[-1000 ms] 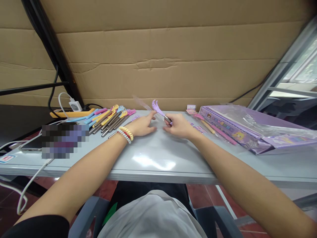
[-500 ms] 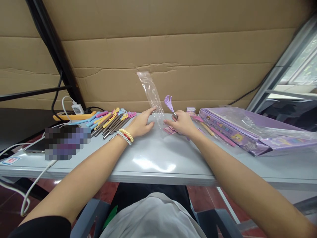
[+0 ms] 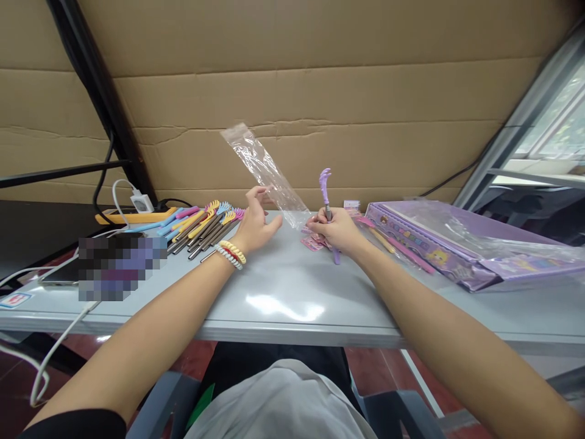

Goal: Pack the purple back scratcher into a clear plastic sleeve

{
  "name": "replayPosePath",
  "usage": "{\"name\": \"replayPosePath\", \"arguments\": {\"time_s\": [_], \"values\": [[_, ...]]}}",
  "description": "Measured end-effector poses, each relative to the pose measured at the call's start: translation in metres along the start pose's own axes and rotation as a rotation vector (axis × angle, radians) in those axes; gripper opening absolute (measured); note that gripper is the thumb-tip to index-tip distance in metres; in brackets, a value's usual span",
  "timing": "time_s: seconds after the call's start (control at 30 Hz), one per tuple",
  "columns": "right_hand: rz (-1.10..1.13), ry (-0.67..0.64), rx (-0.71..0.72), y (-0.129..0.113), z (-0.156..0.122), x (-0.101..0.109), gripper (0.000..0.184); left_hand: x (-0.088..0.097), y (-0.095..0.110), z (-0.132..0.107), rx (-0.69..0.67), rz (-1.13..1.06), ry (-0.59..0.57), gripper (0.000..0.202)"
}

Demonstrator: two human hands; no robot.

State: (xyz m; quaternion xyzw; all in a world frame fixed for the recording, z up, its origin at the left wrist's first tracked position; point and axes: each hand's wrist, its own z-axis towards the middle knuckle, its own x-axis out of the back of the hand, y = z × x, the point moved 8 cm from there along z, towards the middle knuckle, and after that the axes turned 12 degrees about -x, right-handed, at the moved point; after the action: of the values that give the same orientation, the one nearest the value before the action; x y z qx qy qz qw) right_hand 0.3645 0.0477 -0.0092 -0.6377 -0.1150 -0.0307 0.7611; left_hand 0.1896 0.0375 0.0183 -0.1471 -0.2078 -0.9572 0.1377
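Observation:
In the head view, my right hand (image 3: 336, 228) grips a purple back scratcher (image 3: 325, 183) with a claw-shaped head and a metal shaft. The scratcher stands nearly upright, its purple handle end showing below the fist. A long clear plastic bag (image 3: 262, 161) slants up and left from the fingertips of this hand, which seem to pinch its lower end. My left hand (image 3: 256, 222) is open, thumb and fingers apart, beside the bag; whether its fingertips touch the plastic I cannot tell. Small pink cards (image 3: 313, 242) lie under my right hand.
Several back scratchers (image 3: 205, 227) in mixed colours lie piled left of my left hand. A purple box (image 3: 425, 244) with plastic on it stands at right, beside a bagged pink scratcher (image 3: 406, 249). A phone (image 3: 59, 277), white cable and charger (image 3: 142, 202) sit at left; cardboard (image 3: 292, 91) rises behind.
The bag has tilted further left. My left hand has drawn back a little, its fingers lifted. The purple scratcher has turned from leaning left to nearly upright in my right hand.

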Motion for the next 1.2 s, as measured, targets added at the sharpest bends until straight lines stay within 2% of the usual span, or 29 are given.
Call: {"name": "replayPosePath", "arguments": {"time_s": [0.13,0.23,0.3,0.43,0.53,0.63,0.7,0.8,0.9,0.97,1.1,1.2], "values": [[-0.07,0.037,0.102,-0.005,-0.002,-0.001,0.035,0.003,-0.017,-0.001,0.272,-0.371,0.209,0.058],[-0.103,0.058,0.123,-0.006,-0.003,-0.002,0.033,-0.003,-0.024,-0.005,0.462,-0.574,0.235,0.06],[-0.117,0.075,0.121,-0.007,-0.003,-0.002,0.033,-0.011,-0.023,-0.008,0.534,-0.648,0.159,0.055],[-0.163,0.076,0.145,-0.01,-0.006,-0.004,0.032,-0.03,-0.017,-0.016,0.602,-0.655,-0.084,0.04],[-0.181,0.051,0.163,-0.011,-0.009,-0.008,0.033,-0.036,-0.017,-0.021,0.629,-0.594,-0.162,0.039],[-0.169,0.023,0.161,-0.012,-0.011,-0.011,0.035,-0.038,-0.016,-0.021,0.613,-0.571,-0.185,0.034],[-0.218,0.048,0.166,-0.013,-0.012,-0.01,0.035,-0.036,-0.018,-0.02,0.602,-0.574,-0.16,0.032],[-0.465,0.11,0.216,-0.018,-0.014,-0.009,0.033,-0.025,-0.026,-0.016,0.591,-0.56,-0.052,0.026],[-0.732,0.056,0.231,-0.017,-0.014,-0.017,0.034,-0.01,-0.038,-0.014,0.603,-0.523,0.082,0.025],[-0.819,0.003,0.21,-0.013,-0.014,-0.021,0.035,-0.001,-0.046,-0.015,0.644,-0.491,0.154,0.024],[-0.801,-0.073,0.14,-0.009,-0.013,-0.021,0.03,0.012,-0.06,-0.024,0.767,-0.388,0.247,0.02],[-0.719,-0.099,0.094,-0.008,-0.01,-0.016,0.027,0.015,-0.063,-0.028,0.815,-0.333,0.263,0.022]]}}
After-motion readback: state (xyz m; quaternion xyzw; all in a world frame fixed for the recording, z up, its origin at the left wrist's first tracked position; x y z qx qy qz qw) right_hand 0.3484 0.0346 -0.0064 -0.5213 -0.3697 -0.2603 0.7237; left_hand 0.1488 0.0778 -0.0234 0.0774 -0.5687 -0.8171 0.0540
